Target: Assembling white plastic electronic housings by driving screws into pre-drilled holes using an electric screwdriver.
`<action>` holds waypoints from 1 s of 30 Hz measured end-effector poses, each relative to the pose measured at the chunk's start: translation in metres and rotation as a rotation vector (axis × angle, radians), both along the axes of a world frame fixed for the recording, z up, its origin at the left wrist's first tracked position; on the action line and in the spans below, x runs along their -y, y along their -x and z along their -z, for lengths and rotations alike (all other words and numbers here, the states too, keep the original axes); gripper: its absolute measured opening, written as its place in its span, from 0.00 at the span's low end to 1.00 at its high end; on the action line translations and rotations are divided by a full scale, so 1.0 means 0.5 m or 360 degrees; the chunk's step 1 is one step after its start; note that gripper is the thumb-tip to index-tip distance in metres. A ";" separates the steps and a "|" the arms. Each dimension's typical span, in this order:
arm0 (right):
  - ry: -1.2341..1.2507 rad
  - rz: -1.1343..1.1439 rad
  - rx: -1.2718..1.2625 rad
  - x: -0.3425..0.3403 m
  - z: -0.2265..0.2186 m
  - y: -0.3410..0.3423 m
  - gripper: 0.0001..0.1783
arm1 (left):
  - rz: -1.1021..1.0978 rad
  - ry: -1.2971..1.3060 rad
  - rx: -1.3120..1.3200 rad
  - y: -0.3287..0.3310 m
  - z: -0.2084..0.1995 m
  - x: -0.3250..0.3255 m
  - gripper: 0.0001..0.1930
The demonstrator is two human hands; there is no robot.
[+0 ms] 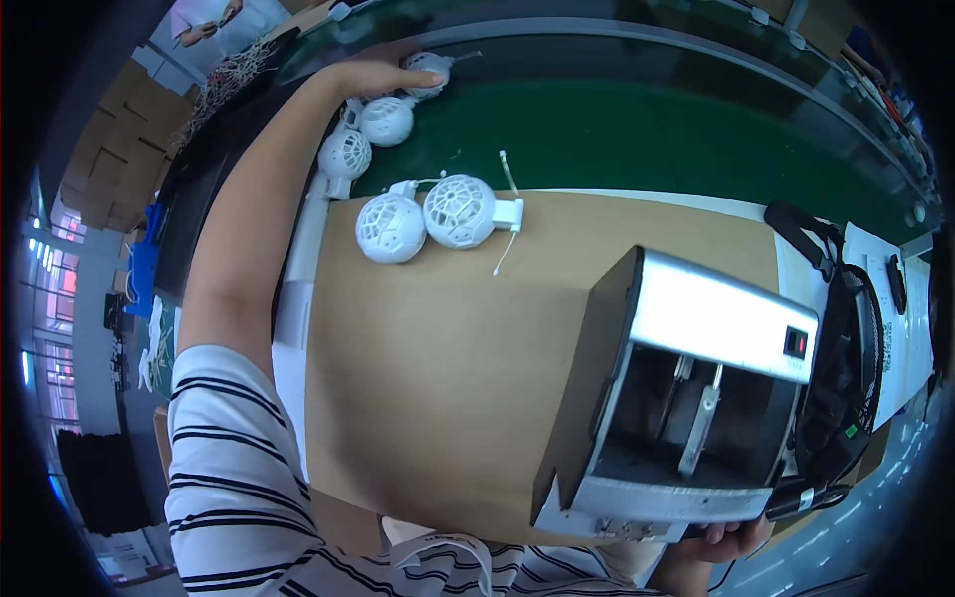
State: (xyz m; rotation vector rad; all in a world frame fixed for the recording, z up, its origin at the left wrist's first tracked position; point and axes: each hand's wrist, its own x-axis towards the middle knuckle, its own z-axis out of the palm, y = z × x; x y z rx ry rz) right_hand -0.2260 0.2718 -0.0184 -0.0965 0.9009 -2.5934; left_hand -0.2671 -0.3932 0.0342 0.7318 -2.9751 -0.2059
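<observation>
The left arm reaches long and nearly straight from the striped sleeve, up past the left edge of the brown cardboard sheet [438, 388] to the far side of the worktop [597, 139]. At its end the left hand [380, 78] is turned palm-down toward the right, its thumb laid against the farthest white lattice ball [430, 66]; the other fingers are mostly hidden, so how firmly they close on it cannot be told.

Two more balls, the upper lattice ball [387, 121] and the lower lattice ball [345, 154], sit just below that hand. Nearer, the left front ball [390, 227] and the right front ball [460, 211] lie side by side at the cardboard's far edge.

The right arm is bent close to the body. The right hand [731, 539] has its fingers curled at the lower edge of the silver-and-black machine [721, 308], partly hidden beneath it; whether it grips anything cannot be told.
</observation>
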 end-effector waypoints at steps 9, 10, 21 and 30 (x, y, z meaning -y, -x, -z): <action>0.0468 -0.0228 -0.0176 0.028 0.018 0.028 0.12 | -0.0182 -0.0199 -0.0067 -0.175 -0.010 -0.169 0.44; 0.0465 -0.0222 -0.0173 0.022 0.023 0.030 0.13 | -0.0177 -0.0207 -0.0083 -0.184 -0.016 -0.193 0.44; 0.0502 -0.0275 -0.0211 0.025 0.025 0.031 0.12 | -0.0154 -0.0216 -0.0434 -0.275 -0.055 -0.375 0.40; 0.0548 -0.0282 -0.0193 0.020 0.032 0.034 0.11 | -0.0489 -0.0307 -0.0100 -0.357 -0.066 -0.446 0.41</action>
